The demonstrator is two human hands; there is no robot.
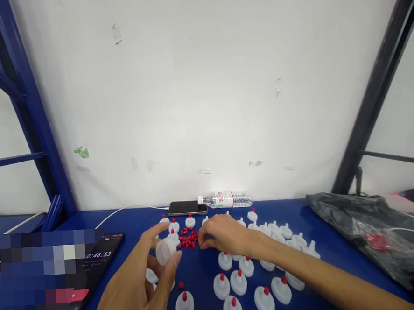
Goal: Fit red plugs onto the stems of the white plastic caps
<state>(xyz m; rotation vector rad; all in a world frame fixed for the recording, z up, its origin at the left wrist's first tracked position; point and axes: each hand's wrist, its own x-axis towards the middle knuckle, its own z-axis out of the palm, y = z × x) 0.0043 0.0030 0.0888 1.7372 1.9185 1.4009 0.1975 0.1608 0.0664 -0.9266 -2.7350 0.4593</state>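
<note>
My left hand [140, 271] is closed around a white plastic spout cap [166, 251], its round underside turned towards me. At the edge of a loose pile of small red caps [188, 240], my right hand [221, 233] is closed, fingertips down near the table. What its fingers hold, if anything, is hidden. One red cap [181, 285] lies apart, close to my left thumb. Several white spout caps with red tips stand near my hands, such as one in front [184, 307]. Beyond my right forearm are several white spout caps without red tips [272, 228].
A phone [187, 207] on a cable and a clear water bottle [231, 199] lie along the wall. Another phone [101, 264] showing a timer is at the left. A dark plastic bag [351, 216] covers the right side of the blue table [196, 277]. Blue posts stand left.
</note>
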